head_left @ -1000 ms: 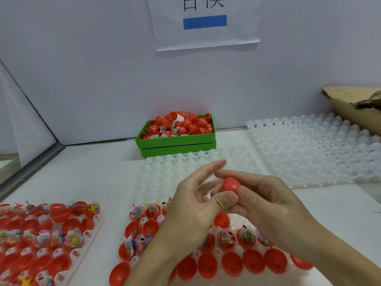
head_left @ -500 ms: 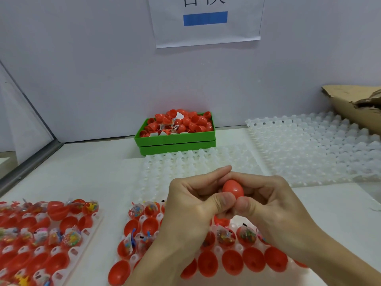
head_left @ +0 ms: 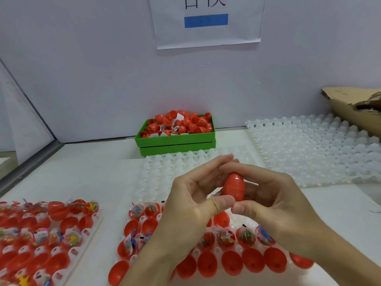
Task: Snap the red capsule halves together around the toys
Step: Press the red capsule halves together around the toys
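Note:
A closed red capsule point(head_left: 234, 186) stands upright between both hands above the table, a seam line across its middle. My left hand point(head_left: 186, 205) pinches its lower part with thumb and fingers; my right hand point(head_left: 274, 201) curls round it from the right, thumb at its base. Under the hands lies a white tray point(head_left: 208, 247) with open red halves, several holding small bagged toys point(head_left: 247, 236). A second such tray point(head_left: 80, 249) with halves and toys lies at the lower left.
A green bin point(head_left: 175, 140) heaped with red halves stands at the back by the wall. White bumpy empty trays point(head_left: 309, 149) spread at the right and centre. A torn cardboard box point(head_left: 354, 108) sits at far right. A paper sign point(head_left: 206, 21) hangs on the wall.
The capsule has been turned upright and more of it shows between the fingers. Both hands stayed at the same spot above the tray, fingers shifted round the capsule.

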Action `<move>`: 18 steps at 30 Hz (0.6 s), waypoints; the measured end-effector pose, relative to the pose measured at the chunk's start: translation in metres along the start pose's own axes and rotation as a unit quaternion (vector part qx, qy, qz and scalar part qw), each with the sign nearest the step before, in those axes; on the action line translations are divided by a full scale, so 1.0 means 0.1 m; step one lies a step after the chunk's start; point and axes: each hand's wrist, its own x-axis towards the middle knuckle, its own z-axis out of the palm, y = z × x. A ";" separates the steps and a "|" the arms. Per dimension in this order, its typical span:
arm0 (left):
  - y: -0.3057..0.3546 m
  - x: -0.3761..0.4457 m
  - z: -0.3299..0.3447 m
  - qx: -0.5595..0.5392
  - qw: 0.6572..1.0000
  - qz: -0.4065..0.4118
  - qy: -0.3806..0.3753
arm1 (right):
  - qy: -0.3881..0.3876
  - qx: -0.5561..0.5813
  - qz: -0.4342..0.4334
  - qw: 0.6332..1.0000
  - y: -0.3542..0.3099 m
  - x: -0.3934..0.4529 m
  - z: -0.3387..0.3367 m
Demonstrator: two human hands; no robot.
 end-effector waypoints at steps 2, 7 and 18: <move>-0.01 0.00 -0.01 -0.001 1.000 -0.006 0.002 | -0.004 -0.011 -0.002 1.000 -0.01 0.00 -0.01; -0.02 0.00 -0.02 -0.014 1.000 -0.020 -0.014 | 0.013 -0.061 -0.018 0.998 0.01 0.00 -0.01; 0.03 -0.01 0.05 0.174 0.982 0.071 0.026 | 0.038 -0.079 -0.019 0.996 0.07 0.01 -0.05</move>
